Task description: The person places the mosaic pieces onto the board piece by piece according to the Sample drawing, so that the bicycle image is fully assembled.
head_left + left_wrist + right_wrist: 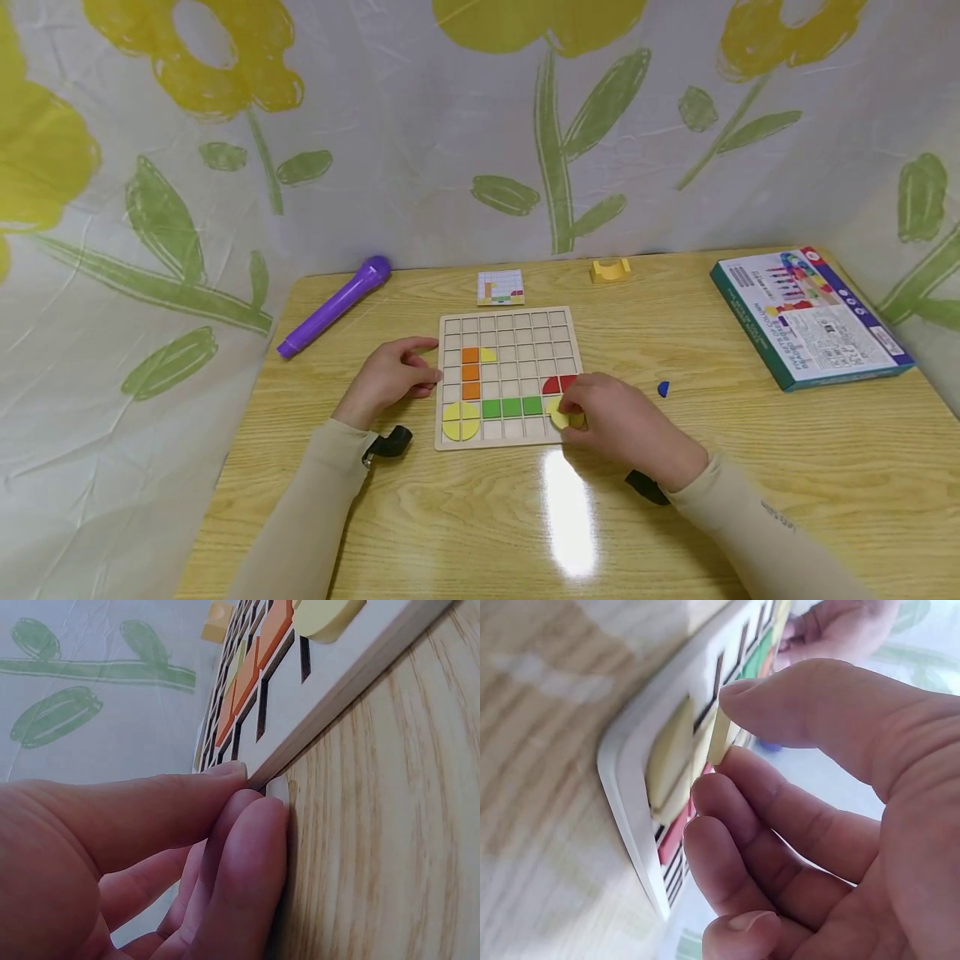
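A wooden grid puzzle board [510, 377] lies flat on the table. My left hand [393, 377] pinches its left edge, with the thumb and fingertips meeting at the rim in the left wrist view. Between thumb and index finger, my right hand [622, 417] holds a yellow quarter-circle tile [720, 735], tilted over the board's lower right. Yellow tiles [671, 754] lie in the corner below it. On the board, orange squares [470, 372] form a column, green squares [512, 407] a row, and yellow quarters [461, 422] a circle. Red pieces [552, 385] sit at the right, partly hidden by my hand.
A pattern card [500, 287] lies behind the board, a purple microphone [333, 308] to the left, and a yellow arch block [611, 271] at the back. Right of the board are a small blue half-round piece [663, 389] and a game box [812, 317].
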Demonstrator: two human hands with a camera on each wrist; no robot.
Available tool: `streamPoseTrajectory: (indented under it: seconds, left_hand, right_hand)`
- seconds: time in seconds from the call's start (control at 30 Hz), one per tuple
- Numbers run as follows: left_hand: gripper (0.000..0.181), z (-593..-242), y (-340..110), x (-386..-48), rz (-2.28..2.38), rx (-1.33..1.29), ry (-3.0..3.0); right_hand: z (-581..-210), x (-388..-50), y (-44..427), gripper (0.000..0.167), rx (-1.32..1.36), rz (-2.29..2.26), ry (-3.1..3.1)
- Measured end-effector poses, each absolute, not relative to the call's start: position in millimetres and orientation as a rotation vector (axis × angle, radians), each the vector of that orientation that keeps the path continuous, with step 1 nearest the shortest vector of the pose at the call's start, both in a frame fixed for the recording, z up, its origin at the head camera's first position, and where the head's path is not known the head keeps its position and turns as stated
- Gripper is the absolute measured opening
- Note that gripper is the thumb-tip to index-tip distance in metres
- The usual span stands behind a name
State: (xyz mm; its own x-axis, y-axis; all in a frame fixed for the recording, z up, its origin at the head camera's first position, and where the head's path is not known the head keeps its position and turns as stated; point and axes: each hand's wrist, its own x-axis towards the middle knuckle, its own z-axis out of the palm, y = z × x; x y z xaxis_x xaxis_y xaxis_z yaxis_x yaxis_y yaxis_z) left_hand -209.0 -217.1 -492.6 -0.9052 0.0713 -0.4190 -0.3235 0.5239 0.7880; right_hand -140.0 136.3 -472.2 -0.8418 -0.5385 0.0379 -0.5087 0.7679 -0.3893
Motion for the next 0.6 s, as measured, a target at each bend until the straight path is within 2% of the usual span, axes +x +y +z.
streamPoseTrajectory:
  seconds: [0.6]
  left_hand:
    - [0.063,-495.7,-218.8,-211.4,1.322,-0.193,2.376]
  right_hand:
    - [-480.7,-137.9,132.2,0.013,-0.875,-0.567,2.897]
